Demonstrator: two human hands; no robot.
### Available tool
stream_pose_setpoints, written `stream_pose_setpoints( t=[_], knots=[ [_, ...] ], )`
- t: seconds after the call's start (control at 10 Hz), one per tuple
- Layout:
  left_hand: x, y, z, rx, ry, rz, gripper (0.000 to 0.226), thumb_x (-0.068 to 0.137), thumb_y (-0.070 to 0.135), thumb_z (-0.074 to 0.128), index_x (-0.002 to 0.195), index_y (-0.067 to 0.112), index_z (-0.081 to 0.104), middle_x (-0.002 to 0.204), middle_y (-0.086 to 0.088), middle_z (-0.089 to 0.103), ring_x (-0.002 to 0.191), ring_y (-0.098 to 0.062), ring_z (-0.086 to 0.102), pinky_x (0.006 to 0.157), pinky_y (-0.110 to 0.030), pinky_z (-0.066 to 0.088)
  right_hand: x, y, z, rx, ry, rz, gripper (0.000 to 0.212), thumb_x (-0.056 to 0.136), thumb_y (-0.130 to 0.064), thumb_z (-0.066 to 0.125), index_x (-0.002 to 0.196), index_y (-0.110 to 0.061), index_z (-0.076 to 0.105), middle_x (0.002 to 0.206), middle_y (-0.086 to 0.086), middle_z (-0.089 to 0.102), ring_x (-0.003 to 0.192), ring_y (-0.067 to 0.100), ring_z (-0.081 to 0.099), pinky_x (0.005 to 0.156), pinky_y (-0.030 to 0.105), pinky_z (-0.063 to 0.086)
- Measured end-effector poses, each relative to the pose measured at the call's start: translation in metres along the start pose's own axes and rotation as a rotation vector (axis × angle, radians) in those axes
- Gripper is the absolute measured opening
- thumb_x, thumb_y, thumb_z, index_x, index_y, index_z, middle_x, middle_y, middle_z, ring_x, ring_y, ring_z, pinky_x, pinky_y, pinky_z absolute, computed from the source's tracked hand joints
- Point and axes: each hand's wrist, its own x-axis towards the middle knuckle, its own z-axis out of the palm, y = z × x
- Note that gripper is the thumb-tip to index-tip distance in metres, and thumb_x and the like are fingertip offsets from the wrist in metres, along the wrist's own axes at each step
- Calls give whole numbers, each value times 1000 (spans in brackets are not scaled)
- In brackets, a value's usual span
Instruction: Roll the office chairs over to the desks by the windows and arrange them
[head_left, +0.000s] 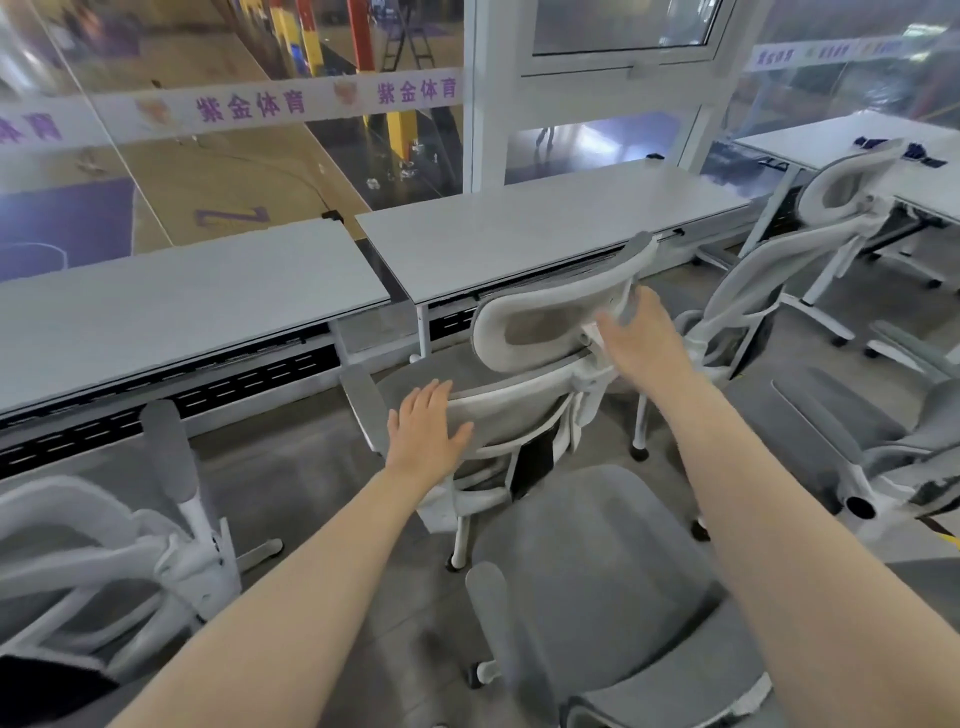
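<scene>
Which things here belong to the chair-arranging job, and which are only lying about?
Job:
- middle chair, left hand and right hand on its back
- left chair
- right chair
- nearest chair
- window desks

Lying about:
- dark clips on the far desk

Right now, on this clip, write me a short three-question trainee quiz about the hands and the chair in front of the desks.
1. True or false: the left hand lies flat, fingers straight, on the top edge of the middle chair's backrest.
2. Which part of that chair is the right hand at? A) an armrest B) the headrest C) a caster
3. Fill in: the middle chair faces the ____ under the windows.

Key
1. True.
2. B. The hand is at the headrest's right end; motion blur hides whether the fingers close on it.
3. Desks; the chair's back is toward the camera.
</scene>
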Motion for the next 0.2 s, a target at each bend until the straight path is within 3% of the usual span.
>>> stream_pose_setpoints(
  t=[0.1, 0.2],
  knots=[
    [-51, -11, -5, -63, 109, -44, 59, 91, 35, 57, 143, 13, 39, 148, -9, 43, 138, -29, 33, 115, -42, 24, -48, -35, -45, 166, 137, -136, 51, 98, -39, 47, 141, -14, 38, 134, 2, 53, 115, 19, 52, 85, 22, 30],
    [-123, -12, -2, -118, 117, -135, 51, 91, 26, 57, 138, 11, 45, 139, -11, 50, 131, -32, 42, 108, -38, 31, -110, -60, -98, 513, 268, -303, 38, 96, -36, 53, 131, -19, 49, 119, -10, 59, 108, 5, 55, 89, 16, 37]
  ],
)
